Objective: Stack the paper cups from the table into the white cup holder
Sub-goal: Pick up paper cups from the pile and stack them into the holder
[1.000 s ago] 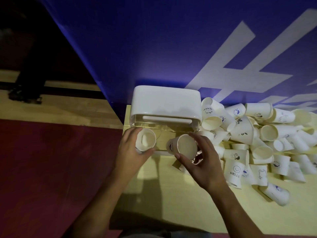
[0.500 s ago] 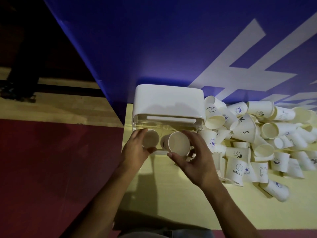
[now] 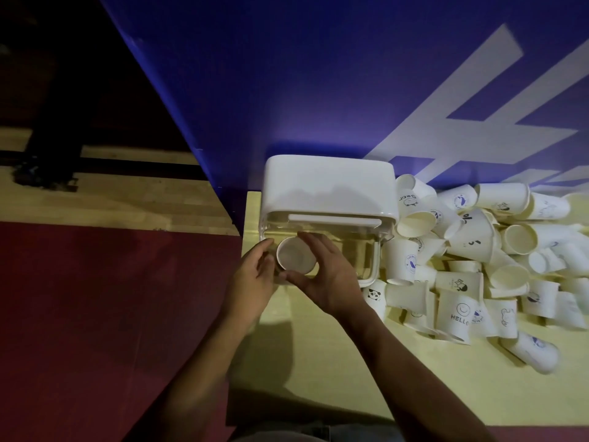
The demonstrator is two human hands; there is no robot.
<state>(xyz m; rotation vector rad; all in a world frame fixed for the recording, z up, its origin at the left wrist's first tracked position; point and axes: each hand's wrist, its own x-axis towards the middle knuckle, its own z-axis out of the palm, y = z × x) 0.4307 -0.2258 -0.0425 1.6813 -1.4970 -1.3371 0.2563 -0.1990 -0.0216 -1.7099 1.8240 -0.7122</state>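
At seven o'clock of white cup holder [image 3: 328, 183], found left hand [image 3: 251, 282] and right hand [image 3: 328, 282] gripping one paper cup [image 3: 294, 258]; feared squeeze buckling rim.

The cup [image 3: 296, 258] in the grip is plain cream-white inside. Just behind the grip, the holder [image 3: 328, 186] has a white top and a clear front. Right of the grip, the heap of cups [image 3: 478, 237] is cream-white with small black and dark blue prints: a panda face [image 3: 374, 294], a smiley [image 3: 462, 309] over "HELLO". The table [image 3: 318, 362] under the grip is pale yellow. The wall [image 3: 318, 74] behind is deep blue with broad white stripes; the floor [image 3: 95, 314] to the left is dark red.
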